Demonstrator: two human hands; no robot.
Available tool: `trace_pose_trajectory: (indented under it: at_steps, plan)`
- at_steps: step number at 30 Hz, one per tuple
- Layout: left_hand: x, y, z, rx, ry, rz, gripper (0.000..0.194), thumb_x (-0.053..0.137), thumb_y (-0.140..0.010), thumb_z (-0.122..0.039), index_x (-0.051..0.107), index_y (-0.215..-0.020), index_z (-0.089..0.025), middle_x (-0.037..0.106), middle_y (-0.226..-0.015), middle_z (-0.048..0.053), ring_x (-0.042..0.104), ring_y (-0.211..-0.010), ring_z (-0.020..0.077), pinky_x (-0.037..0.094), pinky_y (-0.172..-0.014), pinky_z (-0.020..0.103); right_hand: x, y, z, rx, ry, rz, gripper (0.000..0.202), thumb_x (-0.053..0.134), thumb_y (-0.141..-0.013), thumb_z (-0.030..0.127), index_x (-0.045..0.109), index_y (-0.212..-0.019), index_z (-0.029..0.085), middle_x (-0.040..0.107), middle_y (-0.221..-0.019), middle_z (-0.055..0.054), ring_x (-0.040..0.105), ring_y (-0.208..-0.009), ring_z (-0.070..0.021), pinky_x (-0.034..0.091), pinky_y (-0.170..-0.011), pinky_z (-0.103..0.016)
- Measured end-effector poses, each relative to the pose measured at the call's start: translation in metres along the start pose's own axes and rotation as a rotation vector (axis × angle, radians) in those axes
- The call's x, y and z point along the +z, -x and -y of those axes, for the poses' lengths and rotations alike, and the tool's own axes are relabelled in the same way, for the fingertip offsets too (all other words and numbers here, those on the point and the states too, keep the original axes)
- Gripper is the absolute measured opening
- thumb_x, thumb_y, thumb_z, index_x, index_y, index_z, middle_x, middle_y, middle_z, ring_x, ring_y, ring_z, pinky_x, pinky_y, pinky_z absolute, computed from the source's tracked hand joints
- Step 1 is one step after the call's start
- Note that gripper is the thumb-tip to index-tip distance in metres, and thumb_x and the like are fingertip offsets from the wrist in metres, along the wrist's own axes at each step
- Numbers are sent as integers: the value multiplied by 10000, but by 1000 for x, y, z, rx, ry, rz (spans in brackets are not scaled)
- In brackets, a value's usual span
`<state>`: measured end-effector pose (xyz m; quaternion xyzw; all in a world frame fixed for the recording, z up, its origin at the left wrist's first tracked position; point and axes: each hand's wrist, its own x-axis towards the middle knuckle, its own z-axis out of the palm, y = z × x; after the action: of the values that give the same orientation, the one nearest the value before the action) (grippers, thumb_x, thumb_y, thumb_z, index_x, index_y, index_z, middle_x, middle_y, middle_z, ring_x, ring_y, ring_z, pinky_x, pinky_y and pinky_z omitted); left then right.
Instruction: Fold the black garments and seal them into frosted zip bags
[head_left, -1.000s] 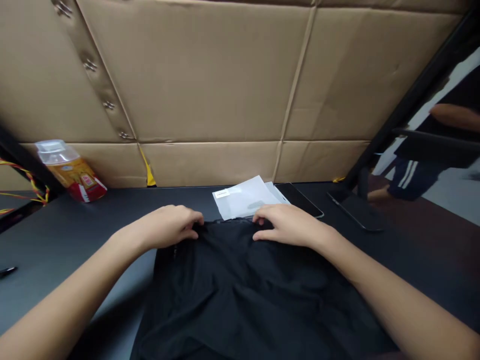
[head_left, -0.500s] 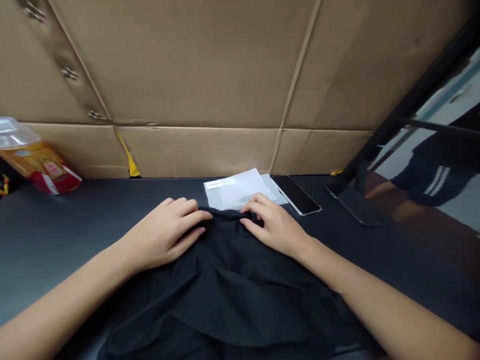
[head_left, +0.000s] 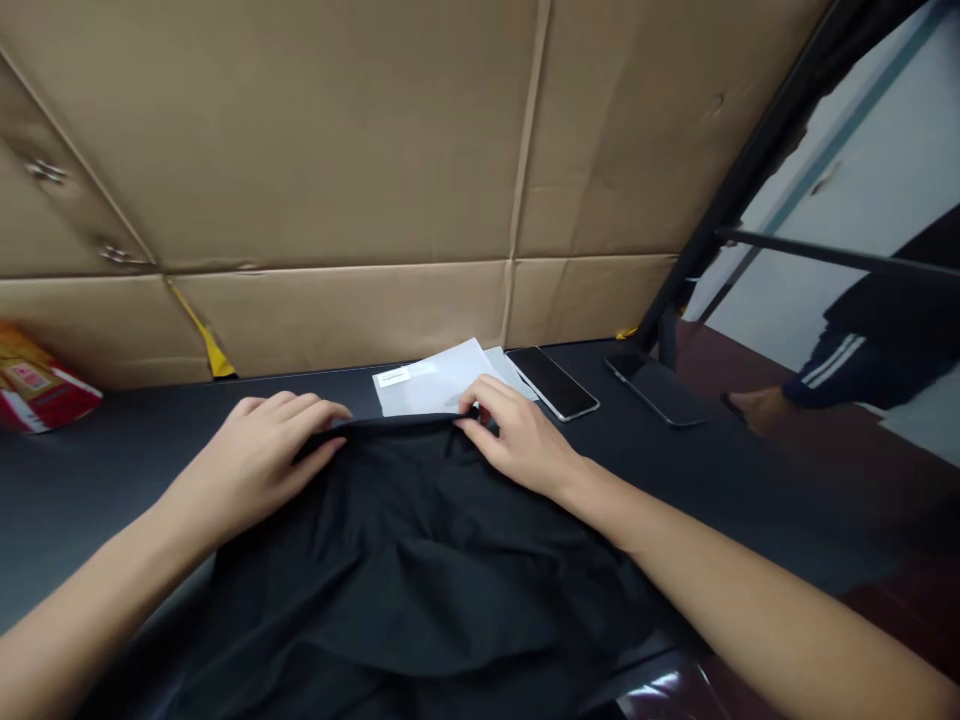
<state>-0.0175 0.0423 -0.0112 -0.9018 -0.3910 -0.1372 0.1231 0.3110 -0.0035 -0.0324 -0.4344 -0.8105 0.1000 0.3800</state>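
A black piece of cloth, maybe a garment, spreads over the near side of the dark table. Its far edge is pulled fairly straight between my two hands. My left hand pinches that edge at its left end, thumb beneath the fingers. At the right end my right hand grips the same edge between thumb and curled fingers. White papers, one with a small label, lie just beyond the cloth, partly behind my right fingers. The cloth's near part runs out of the picture.
Right of the papers lie a phone and another dark flat device. A red and yellow package stands at far left. Brown padded panelling backs the dark table. Beyond a black frame at right, a person's leg shows.
My left hand has moved left, away from my right, so the cloth's edge between them is longer and straighter. The camera view has turned slightly right.
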Motion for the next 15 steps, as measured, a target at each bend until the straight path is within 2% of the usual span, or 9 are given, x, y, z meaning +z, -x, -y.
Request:
trace_pose_trajectory:
  at_steps: [2, 4, 5, 7, 9, 10, 12, 15]
  plan:
    - [-12, 0, 3, 33, 12, -17, 236, 464, -1047, -336, 675, -1032, -232, 722, -949, 27, 673, -908, 246, 419, -867, 423, -5, -1, 3, -37, -11, -44, 134, 534, -961, 114, 543, -961, 247, 601, -993, -39, 583, -921, -219, 481, -842, -355]
    - [-25, 1, 1, 122, 75, 21, 215, 479, -1013, -300, 673, -952, -232, 693, -853, 11, 648, -829, 213, 428, -861, 402, -12, -2, 7, -97, -22, -48, 158, 540, -927, 90, 541, -927, 248, 593, -971, -39, 573, -922, -224, 481, -842, -362]
    - [-32, 2, -1, 168, 129, 91, 196, 500, -993, -293, 676, -929, -236, 688, -834, 10, 637, -809, 202, 439, -844, 379, -17, -3, 9, -133, -31, 10, 161, 556, -915, 86, 552, -914, 247, 599, -960, -35, 573, -919, -222, 482, -844, -362]
    - [-39, 4, -8, 208, 255, 306, 161, 559, -964, -304, 694, -895, -251, 697, -827, 10, 632, -784, 185, 456, -772, 322, -24, -2, 12, -189, -55, 240, 119, 635, -919, 131, 602, -893, 242, 631, -938, -19, 591, -911, -212, 485, -848, -352]
    - [-40, 5, -15, 156, 354, 509, 153, 611, -956, -351, 712, -882, -263, 698, -798, -1, 628, -723, 165, 444, -672, 278, -26, -1, 14, -178, -71, 495, 105, 743, -932, 261, 665, -867, 234, 665, -915, -4, 617, -882, -198, 484, -807, -329]
    - [-39, 5, -18, 124, 388, 566, 169, 617, -960, -375, 715, -878, -265, 693, -779, -10, 618, -683, 155, 427, -630, 266, -26, 0, 14, -149, -73, 574, 158, 767, -939, 333, 689, -849, 228, 674, -906, -2, 625, -858, -190, 479, -772, -319]
    - [-37, 3, -23, 76, 432, 602, 219, 590, -987, -413, 708, -886, -259, 685, -764, -17, 601, -647, 144, 403, -596, 253, -25, 1, 14, -87, -76, 626, 236, 738, -976, 408, 724, -837, 217, 683, -909, -10, 628, -823, -179, 466, -724, -310]
    - [-47, 4, -29, 59, 478, 604, 313, 605, -983, -512, 680, -849, -239, 661, -754, -16, 595, -674, 146, 413, -613, 240, -32, 0, 19, -21, -115, 575, 204, 680, -1017, 386, 743, -903, 229, 677, -973, -16, 621, -836, -169, 473, -734, -302]
